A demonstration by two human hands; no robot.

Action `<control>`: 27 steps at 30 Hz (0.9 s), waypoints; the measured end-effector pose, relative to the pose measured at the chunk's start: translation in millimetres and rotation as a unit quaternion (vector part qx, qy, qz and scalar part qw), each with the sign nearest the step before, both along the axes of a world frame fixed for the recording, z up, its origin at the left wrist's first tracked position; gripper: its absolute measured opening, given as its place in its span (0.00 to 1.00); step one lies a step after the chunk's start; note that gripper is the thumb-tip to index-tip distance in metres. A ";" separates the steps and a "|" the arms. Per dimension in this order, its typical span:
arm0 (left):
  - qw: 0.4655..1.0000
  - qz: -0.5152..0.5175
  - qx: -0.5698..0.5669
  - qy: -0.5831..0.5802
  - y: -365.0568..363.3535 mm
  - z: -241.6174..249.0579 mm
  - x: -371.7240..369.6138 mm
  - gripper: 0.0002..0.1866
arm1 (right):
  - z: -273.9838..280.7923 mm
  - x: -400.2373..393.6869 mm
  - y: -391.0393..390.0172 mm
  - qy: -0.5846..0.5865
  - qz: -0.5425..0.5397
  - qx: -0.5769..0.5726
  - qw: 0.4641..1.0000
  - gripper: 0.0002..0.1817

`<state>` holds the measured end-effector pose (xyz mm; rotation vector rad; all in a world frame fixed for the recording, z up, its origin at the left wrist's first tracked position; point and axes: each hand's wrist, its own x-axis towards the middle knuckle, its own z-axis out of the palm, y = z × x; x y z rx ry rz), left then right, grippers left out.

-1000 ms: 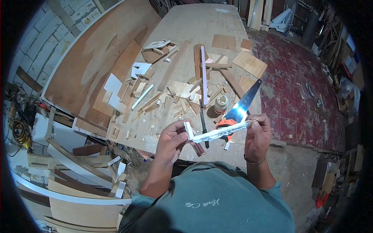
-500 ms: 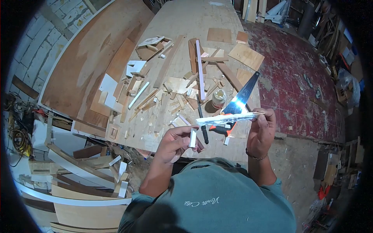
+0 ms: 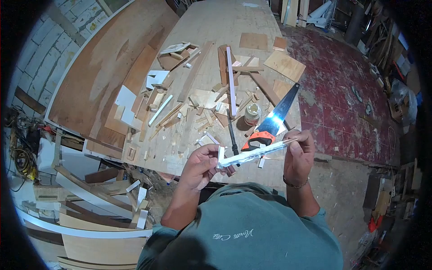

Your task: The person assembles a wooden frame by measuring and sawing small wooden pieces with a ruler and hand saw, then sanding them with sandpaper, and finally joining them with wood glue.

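My left hand is closed on a small white-faced wood block, held upright near the table's front edge. Between the pinched fingers of my right hand is the bare end of a thin wooden stick, coated along most of its length with something white and shiny. The stick's coated end meets the lower part of the block at my left fingertips. Beyond the stick lies a handsaw with an orange and black handle. An open glass jar with pale contents stands beside the saw, and a dark, thin rod-like tool lies left of it.
The plywood table carries scattered offcuts, a long pale lilac strip and a plywood square. A large wood panel leans on the left. Curved wooden pieces are piled at lower left. Red flooring lies to the right.
The stick's coated end has swung down from the top of the block to its lower part, so the stick now slants. My right hand has shifted slightly left; the saw handle shows more fully.
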<state>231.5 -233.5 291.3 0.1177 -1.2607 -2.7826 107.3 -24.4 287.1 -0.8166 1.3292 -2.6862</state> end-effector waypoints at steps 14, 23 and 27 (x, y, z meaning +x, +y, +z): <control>0.967 0.218 -0.054 -0.121 -33.4 -57.4 24.3 0.16 | -94.4 -100.4 -32.3 0.129 -0.327 0.301 0.886 0.03; 0.963 0.228 0.001 -0.146 -29.1 -75.9 36.0 0.12 | -132.7 -156.3 -86.9 0.236 -0.344 0.452 0.789 0.04; 0.965 0.220 0.008 -0.143 -29.4 -78.4 37.2 0.12 | -112.1 -153.2 -85.6 0.247 -0.346 0.470 0.773 0.04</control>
